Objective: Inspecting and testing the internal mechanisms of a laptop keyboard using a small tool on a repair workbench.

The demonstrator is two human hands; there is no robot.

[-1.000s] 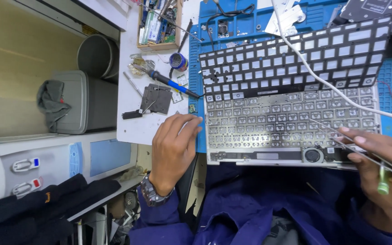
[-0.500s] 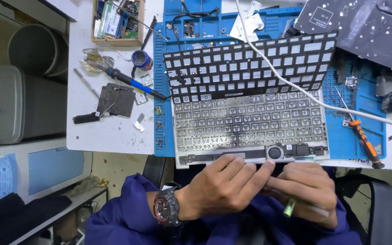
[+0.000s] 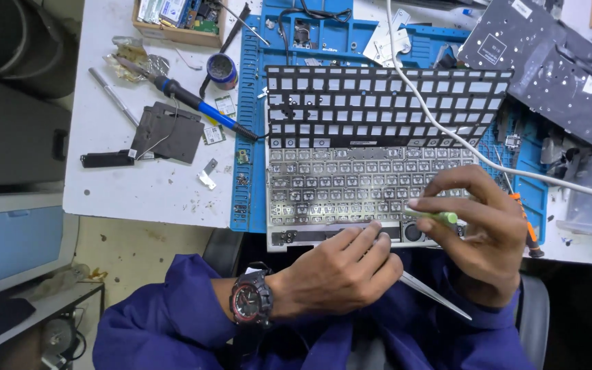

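A stripped laptop keyboard base (image 3: 351,188) without keycaps lies on a blue repair mat (image 3: 251,157), with a black key frame (image 3: 378,103) folded up behind it. My left hand (image 3: 337,274), a dark watch on its wrist, rests at the keyboard's near edge with fingertips on the bottom strip. My right hand (image 3: 477,233) hovers over the keyboard's lower right part and pinches a small green-handled tool (image 3: 433,216). A long silver pair of tweezers (image 3: 433,296) slants below the right hand; which hand holds it is unclear.
A white cable (image 3: 447,130) crosses the frame. A blue-handled screwdriver (image 3: 196,103), a black plate (image 3: 169,131), a tape roll (image 3: 222,68) and a parts tray (image 3: 173,17) lie left on the white desk. Another dark keyboard (image 3: 549,55) sits at the top right, an orange screwdriver (image 3: 525,223) at the right.
My view has shifted so the keyboard sits more centred. My right hand has risen from below the keyboard edge to over the lower right keys; the left hand stays at the near edge.
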